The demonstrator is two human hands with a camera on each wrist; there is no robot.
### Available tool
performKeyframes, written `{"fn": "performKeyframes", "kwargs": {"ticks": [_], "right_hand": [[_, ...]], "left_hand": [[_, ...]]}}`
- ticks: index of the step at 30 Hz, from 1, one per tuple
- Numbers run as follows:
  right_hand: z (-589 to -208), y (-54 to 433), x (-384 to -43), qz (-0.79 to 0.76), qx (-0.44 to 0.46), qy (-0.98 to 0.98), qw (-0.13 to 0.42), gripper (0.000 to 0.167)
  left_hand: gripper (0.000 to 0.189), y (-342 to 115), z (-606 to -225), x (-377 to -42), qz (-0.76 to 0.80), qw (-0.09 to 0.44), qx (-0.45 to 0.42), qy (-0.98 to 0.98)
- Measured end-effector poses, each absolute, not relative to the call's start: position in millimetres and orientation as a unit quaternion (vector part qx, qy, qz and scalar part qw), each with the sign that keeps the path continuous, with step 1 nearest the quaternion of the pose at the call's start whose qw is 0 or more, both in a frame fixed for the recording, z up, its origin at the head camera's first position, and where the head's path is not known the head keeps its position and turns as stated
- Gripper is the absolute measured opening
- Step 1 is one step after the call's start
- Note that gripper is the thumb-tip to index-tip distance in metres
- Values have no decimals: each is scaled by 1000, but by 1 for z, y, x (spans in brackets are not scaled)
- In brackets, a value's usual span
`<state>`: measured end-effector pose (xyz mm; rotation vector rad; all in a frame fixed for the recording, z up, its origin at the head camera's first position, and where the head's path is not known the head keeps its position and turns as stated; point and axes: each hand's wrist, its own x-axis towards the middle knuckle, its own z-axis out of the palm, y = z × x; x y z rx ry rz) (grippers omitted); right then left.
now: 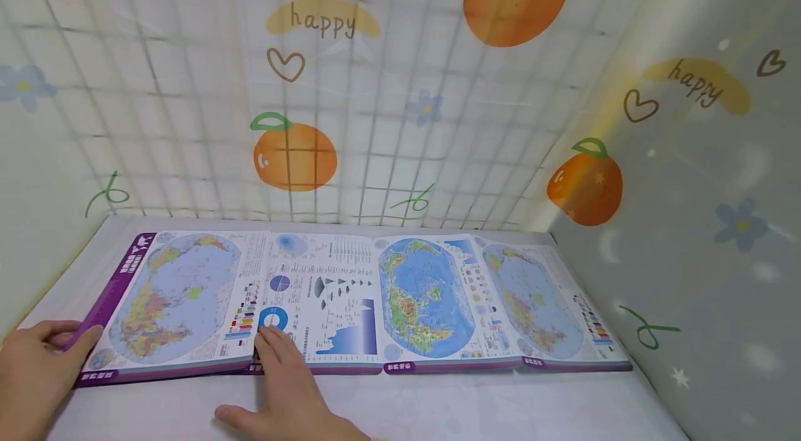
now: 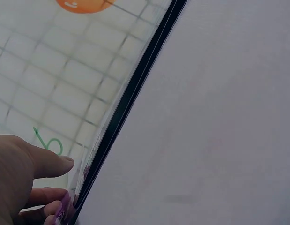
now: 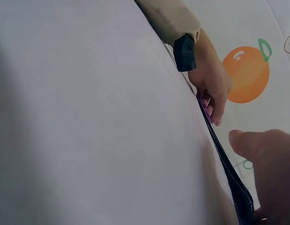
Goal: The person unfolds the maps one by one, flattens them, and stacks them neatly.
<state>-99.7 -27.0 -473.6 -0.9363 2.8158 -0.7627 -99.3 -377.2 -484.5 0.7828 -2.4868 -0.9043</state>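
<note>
The folded-out map (image 1: 369, 298) spans most of the bench (image 1: 469, 406), leaving a bare strip along the near edge where a hand could slide sideways. The left hand (image 1: 31, 371) blocks the map's left end and the right hand (image 1: 288, 392) sits on the strip near the middle fold. The printed curtain (image 1: 375, 114) closes the back and the right side, just behind the map

Two hands work a fold-out map book (image 1: 350, 302) on a white table (image 1: 475, 406).
Left hand (image 1: 31, 364) grips the purple left edge; right hand (image 1: 288, 385) lies flat, fingers on the fold btwn 1st & 2nd panels. Orange-print curtain (image 1: 400, 79) behind.
</note>
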Motion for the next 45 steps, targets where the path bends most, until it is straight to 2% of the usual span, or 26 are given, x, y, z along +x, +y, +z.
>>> {"fn": "performKeyframes", "kwargs": {"ticks": [6, 15, 23, 34, 45], "right_hand": [[-471, -18, -100, -251, -299, 920, 41, 99], [-474, -5, -101, -265, -296, 917, 40, 99], [-477, 6, -104, -262, -315, 912, -13, 94], [-474, 16, -103, -276, -307, 911, -9, 95], [-480, 29, -105, -273, -304, 911, -55, 93]], "left_hand": [[49, -369, -477, -99, -317, 168, 283, -890], [47, -358, -478, -100, -295, 179, 270, -899], [46, -349, -477, -101, -313, 174, 262, -896], [45, -338, -471, -99, -316, 176, 243, -900], [38, -327, -472, -95, -310, 193, 215, -906]]}}
